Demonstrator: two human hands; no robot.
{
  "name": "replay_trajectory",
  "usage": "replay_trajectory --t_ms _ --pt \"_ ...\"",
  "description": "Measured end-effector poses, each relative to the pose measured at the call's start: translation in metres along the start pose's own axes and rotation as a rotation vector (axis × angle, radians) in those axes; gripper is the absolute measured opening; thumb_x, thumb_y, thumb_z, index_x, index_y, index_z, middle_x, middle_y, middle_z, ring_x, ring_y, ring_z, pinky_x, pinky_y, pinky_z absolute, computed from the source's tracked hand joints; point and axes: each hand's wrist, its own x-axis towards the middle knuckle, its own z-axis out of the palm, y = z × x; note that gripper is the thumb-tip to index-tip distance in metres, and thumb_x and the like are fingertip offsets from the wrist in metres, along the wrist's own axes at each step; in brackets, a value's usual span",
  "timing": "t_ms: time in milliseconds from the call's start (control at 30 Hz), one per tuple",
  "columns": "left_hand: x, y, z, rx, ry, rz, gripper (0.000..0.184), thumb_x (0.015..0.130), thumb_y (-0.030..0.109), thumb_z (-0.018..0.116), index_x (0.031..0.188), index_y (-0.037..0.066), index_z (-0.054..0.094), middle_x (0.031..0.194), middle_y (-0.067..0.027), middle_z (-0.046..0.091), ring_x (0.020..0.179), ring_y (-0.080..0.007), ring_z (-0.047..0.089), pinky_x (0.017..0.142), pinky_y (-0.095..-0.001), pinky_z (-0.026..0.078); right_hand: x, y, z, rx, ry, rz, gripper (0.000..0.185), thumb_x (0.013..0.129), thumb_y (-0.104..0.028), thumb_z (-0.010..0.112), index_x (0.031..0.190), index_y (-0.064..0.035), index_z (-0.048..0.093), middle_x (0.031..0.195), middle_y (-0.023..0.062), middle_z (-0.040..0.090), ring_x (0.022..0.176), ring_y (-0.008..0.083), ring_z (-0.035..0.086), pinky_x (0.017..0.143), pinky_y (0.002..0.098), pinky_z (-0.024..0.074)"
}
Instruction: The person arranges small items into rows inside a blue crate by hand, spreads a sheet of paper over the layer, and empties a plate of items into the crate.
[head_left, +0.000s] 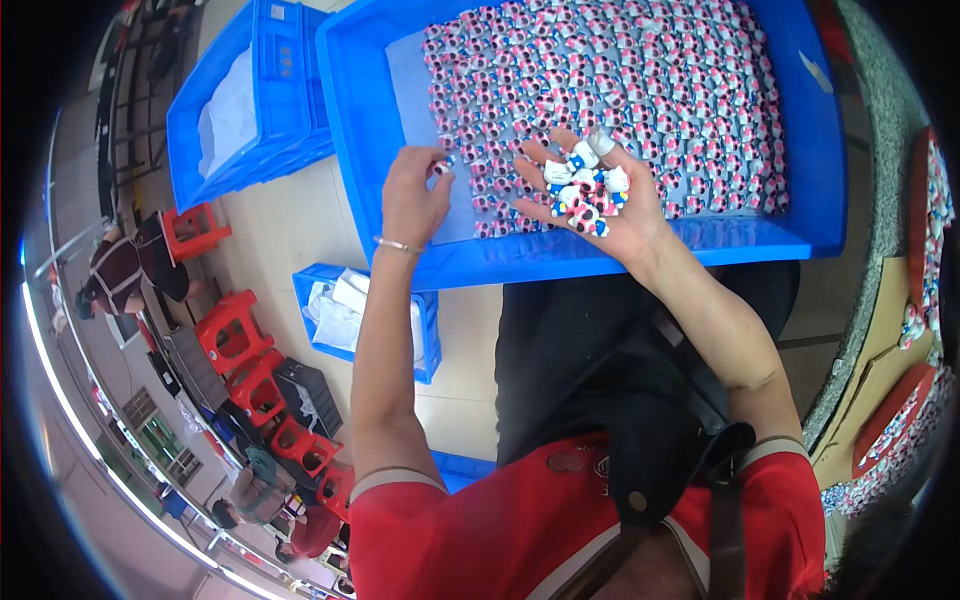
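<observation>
Blue plastic walls are framing a large rectangular tray (350, 120) across the top of the frame, and its near wall is running beneath both wrists. Dense rows of small white, pink and blue figurines (600, 80) are covering its middle and right, reaching close to the right wall. A bare strip of pale sheet liner (408, 75) is lying between the rows and the left wall, giving the left hand (413, 195) some open room. At the right edge of the frame, a speckled grey surface (890, 90) is curving past the tray.

The left forearm is rising almost straight up, a pale bracelet (398, 245) is circling its wrist, and the fingers are curling inward, nearly closed, pinching one small figurine (446, 165) at their tips. The right forearm is slanting up and leftward; the right hand (635, 215) is turning its palm up above the rows, fingers spreading loosely, cradling a loose pile of figurines (585, 190). A whitish cover (601, 140) is wrapping its thumb tip.

One piece is showing in the left hand; the overlapping pile is hiding its exact number. One small blue bin (430, 345) is holding white bags, and at least five red plastic stools (230, 330) are standing at left.
</observation>
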Motion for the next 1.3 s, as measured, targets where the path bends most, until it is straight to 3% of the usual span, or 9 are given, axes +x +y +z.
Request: replay_trajectory --t_ms 267,400,533,567,833,1033,1100,1167,1300 --pt "0.015 -0.048 0.037 0.239 -0.113 -0.025 0.032 0.064 0.003 0.071 0.09 0.005 0.053 0.088 -0.0126 0.052 0.079 -0.0314 0.055 0.07 -0.0369 0.047 -0.003 -0.001 0.001 0.032 -0.035 -0.021 0.041 0.092 -0.03 0.046 0.122 -0.0014 0.048 0.128 0.0222 0.047 0.122 0.0387 0.043 0.099 0.0629 0.032" --pt "0.012 0.028 0.007 -0.121 0.126 -0.032 0.023 0.069 0.005 0.072 0.088 0.004 0.058 0.085 -0.0096 0.056 0.072 -0.0246 0.057 0.066 -0.0319 0.046 -0.002 -0.004 -0.001 -0.041 -0.034 -0.029 0.041 0.093 -0.031 0.044 0.122 -0.0022 0.049 0.13 0.0213 0.047 0.124 0.0386 0.041 0.099 0.0607 0.0336" --pt "0.006 0.11 -0.011 -0.173 -0.138 0.316 0.016 0.073 0.005 0.068 0.087 0.004 0.062 0.084 -0.009 0.058 0.073 -0.0239 0.059 0.061 -0.0319 0.046 0.0 0.004 0.002 -0.173 -0.022 -0.006 0.044 0.094 -0.035 0.041 0.125 -0.0044 0.048 0.116 0.015 0.057 0.106 0.0298 0.057 0.089 0.0557 0.0453" --pt "0.002 0.105 -0.005 -0.076 -0.174 0.295 0.019 0.075 0.004 0.067 0.094 0.006 0.063 0.087 -0.0061 0.059 0.072 -0.0157 0.058 0.062 -0.0258 0.046 0.002 0.005 -0.002 -0.158 -0.032 0.005 0.044 0.094 -0.035 0.04 0.124 -0.0047 0.049 0.115 0.0146 0.057 0.106 0.0296 0.057 0.088 0.0544 0.0463" --pt "-0.007 0.103 -0.014 -0.155 -0.426 0.184 0.024 0.073 -0.004 0.061 0.095 0.006 0.06 0.092 -0.0074 0.052 0.086 -0.0165 0.057 0.064 -0.0262 0.049 -0.001 0.018 -0.018 -0.049 0.026 0.004 0.041 0.091 -0.033 0.046 0.12 -0.0036 0.05 0.12 0.018 0.054 0.112 0.0329 0.053 0.093 0.0534 0.0429" --pt "-0.018 0.023 -0.029 -0.354 -0.227 -0.166 0.021 0.076 -0.006 0.061 0.092 0.005 0.057 0.099 -0.0045 0.051 0.095 -0.0144 0.055 0.083 -0.0237 0.049 -0.007 0.01 -0.002 0.073 -0.083 0.031 0.035 0.088 -0.028 0.052 0.113 -0.0037 0.054 0.138 0.0228 0.038 0.129 0.0378 0.035 0.103 0.0611 0.0264" --pt "-0.02 -0.013 -0.017 -0.265 -0.225 -0.254 0.024 0.073 -0.004 0.065 0.094 0.005 0.057 0.095 -0.0055 0.052 0.088 -0.015 0.056 0.076 -0.0248 0.049 -0.006 0.007 -0.002 0.057 -0.08 0.016 0.036 0.088 -0.028 0.051 0.113 -0.0031 0.054 0.138 0.0228 0.037 0.13 0.0377 0.034 0.104 0.0612 0.0259" --pt "-0.017 -0.042 -0.004 0.095 -0.2 0.041 0.028 0.069 0.0 0.069 0.094 0.005 0.056 0.089 -0.0065 0.054 0.077 -0.0164 0.055 0.068 -0.0274 0.047 -0.006 0.006 -0.001 0.063 -0.084 0.008 0.037 0.088 -0.029 0.052 0.115 -0.0028 0.054 0.139 0.0231 0.036 0.13 0.0377 0.033 0.104 0.0618 0.0255" --pt "-0.013 -0.057 0.022 0.044 -0.216 -0.114 0.031 0.066 0.002 0.071 0.092 0.005 0.054 0.085 -0.0071 0.054 0.069 -0.0183 0.053 0.063 -0.0294 0.045 -0.008 0.006 0.001 0.048 -0.1 -0.008 0.039 0.088 -0.03 0.052 0.117 -0.0029 0.053 0.139 0.0234 0.036 0.131 0.0376 0.033 0.104 0.062 0.0253"
